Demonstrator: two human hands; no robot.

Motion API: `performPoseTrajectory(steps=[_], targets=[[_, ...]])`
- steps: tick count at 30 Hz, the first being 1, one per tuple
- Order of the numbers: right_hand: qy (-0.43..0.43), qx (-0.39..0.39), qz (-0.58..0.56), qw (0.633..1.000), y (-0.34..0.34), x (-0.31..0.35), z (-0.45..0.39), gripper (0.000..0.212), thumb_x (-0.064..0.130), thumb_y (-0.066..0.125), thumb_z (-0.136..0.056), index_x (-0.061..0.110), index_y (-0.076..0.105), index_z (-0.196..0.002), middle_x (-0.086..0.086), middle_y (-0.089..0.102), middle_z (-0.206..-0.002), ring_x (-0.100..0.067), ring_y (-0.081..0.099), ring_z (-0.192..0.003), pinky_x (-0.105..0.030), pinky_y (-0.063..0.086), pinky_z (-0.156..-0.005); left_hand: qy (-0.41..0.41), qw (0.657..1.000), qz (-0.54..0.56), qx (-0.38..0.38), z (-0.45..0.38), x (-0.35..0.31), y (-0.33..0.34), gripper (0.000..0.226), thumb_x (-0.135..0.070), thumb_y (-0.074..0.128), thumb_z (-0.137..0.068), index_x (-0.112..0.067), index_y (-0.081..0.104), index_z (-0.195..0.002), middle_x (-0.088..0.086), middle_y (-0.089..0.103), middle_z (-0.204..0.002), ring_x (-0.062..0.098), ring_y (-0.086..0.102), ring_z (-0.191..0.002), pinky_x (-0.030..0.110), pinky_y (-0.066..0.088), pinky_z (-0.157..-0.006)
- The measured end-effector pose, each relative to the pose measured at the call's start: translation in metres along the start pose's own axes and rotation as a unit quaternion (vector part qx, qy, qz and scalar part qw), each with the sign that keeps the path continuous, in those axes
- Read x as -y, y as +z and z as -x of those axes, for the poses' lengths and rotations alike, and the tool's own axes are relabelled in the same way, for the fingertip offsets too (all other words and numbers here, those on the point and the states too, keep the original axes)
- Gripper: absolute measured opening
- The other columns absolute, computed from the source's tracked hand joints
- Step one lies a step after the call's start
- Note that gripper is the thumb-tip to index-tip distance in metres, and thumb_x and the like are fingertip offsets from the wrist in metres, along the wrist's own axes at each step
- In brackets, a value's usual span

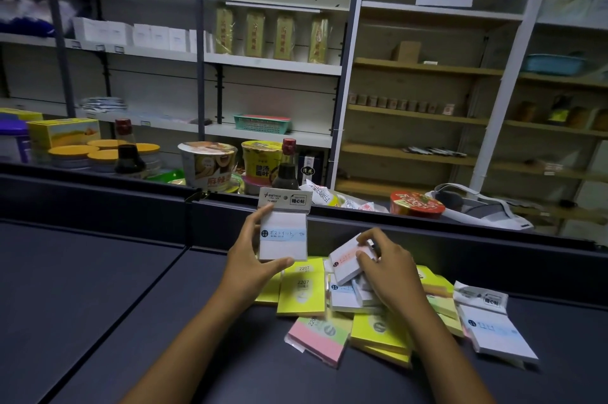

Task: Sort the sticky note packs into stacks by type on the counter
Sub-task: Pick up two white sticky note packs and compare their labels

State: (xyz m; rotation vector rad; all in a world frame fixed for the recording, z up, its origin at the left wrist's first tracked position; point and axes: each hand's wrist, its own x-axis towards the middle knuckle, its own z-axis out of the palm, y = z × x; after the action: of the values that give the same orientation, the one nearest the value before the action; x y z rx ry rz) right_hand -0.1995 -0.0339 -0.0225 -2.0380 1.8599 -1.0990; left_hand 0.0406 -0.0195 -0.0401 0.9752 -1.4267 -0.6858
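My left hand [251, 258] holds a white sticky note pack with a blue band [283, 232] upright above the dark counter [131, 305]. My right hand [386, 267] grips a white pack with a pink band [347, 263], tilted, over a loose pile. The pile holds yellow packs [301, 293], a pink-and-green pack [320, 336], more yellow packs [381, 334] and another white blue-band pack [496, 331] at the right. Other white packs lie partly hidden under my right hand.
A raised dark ledge [460, 232] runs behind the counter. Beyond it stand instant noodle cups [210, 165], sauce bottles [286, 170], a red noodle bowl [416, 204] and jars with yellow lids [74, 155]. Shelving fills the background.
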Motion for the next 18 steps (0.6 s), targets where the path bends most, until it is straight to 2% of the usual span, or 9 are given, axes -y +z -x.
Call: performPoseTrajectory(steps=[5,7,10,13,15,18], targets=[[-0.001,-0.029,-0.068,0.997,-0.003,0.001,0.005,0.020,0.017,0.054,-0.097,0.034,0.063,-0.102,0.000,0.066,-0.108,-0.017,0.064,-0.100,-0.043,0.061,-0.073,-0.004,1.000,-0.008,0.005,0.006,-0.002,0.000,0.091,0.001,0.085,-0.068,-0.040,0.042,-0.138,-0.008,0.055,-0.127,0.000,0.059,-0.112,0.018,0.055,-0.082],[0.014,-0.043,-0.127,0.991,-0.007,0.003,0.011,0.023,0.013,0.054,-0.097,0.031,0.067,-0.103,0.002,0.065,-0.107,-0.012,0.065,-0.097,-0.037,0.062,-0.069,-0.012,1.000,-0.011,0.003,0.010,-0.003,-0.001,0.090,0.001,0.083,-0.069,-0.040,0.041,-0.138,-0.011,0.055,-0.127,-0.004,0.058,-0.110,0.017,0.055,-0.082],[0.025,-0.068,-0.217,0.974,-0.013,0.009,0.026,0.025,0.013,0.057,-0.098,0.031,0.070,-0.108,0.010,0.068,-0.106,-0.006,0.066,-0.096,-0.023,0.059,-0.063,-0.025,1.000,-0.013,0.000,0.020,-0.007,-0.005,0.089,0.001,0.080,-0.072,-0.044,0.040,-0.138,-0.010,0.056,-0.125,0.003,0.060,-0.109,0.019,0.055,-0.080],[0.038,-0.077,-0.300,0.950,-0.016,0.017,0.038,0.028,0.011,0.059,-0.097,0.035,0.071,-0.107,0.013,0.068,-0.104,-0.011,0.067,-0.089,-0.031,0.061,-0.066,-0.028,0.999,-0.015,0.003,0.027,-0.011,-0.016,0.088,0.002,0.077,-0.075,-0.047,0.038,-0.138,-0.008,0.055,-0.125,0.010,0.060,-0.110,0.025,0.057,-0.082],[0.040,-0.068,-0.331,0.940,-0.014,0.025,0.045,0.030,0.009,0.058,-0.097,0.035,0.071,-0.106,0.010,0.067,-0.106,-0.009,0.067,-0.086,-0.031,0.061,-0.067,-0.027,1.000,-0.015,0.004,0.033,-0.017,-0.027,0.089,0.004,0.074,-0.077,-0.050,0.037,-0.137,-0.005,0.055,-0.125,0.014,0.061,-0.108,0.031,0.059,-0.081],[0.018,-0.049,-0.345,0.937,-0.007,0.041,0.053,0.034,0.005,0.057,-0.096,0.035,0.069,-0.106,0.005,0.066,-0.112,-0.003,0.067,-0.092,-0.032,0.059,-0.075,-0.027,0.999,-0.018,-0.001,0.043,-0.030,-0.050,0.088,0.007,0.070,-0.079,-0.048,0.036,-0.139,-0.006,0.054,-0.124,0.016,0.061,-0.104,0.026,0.059,-0.076]])
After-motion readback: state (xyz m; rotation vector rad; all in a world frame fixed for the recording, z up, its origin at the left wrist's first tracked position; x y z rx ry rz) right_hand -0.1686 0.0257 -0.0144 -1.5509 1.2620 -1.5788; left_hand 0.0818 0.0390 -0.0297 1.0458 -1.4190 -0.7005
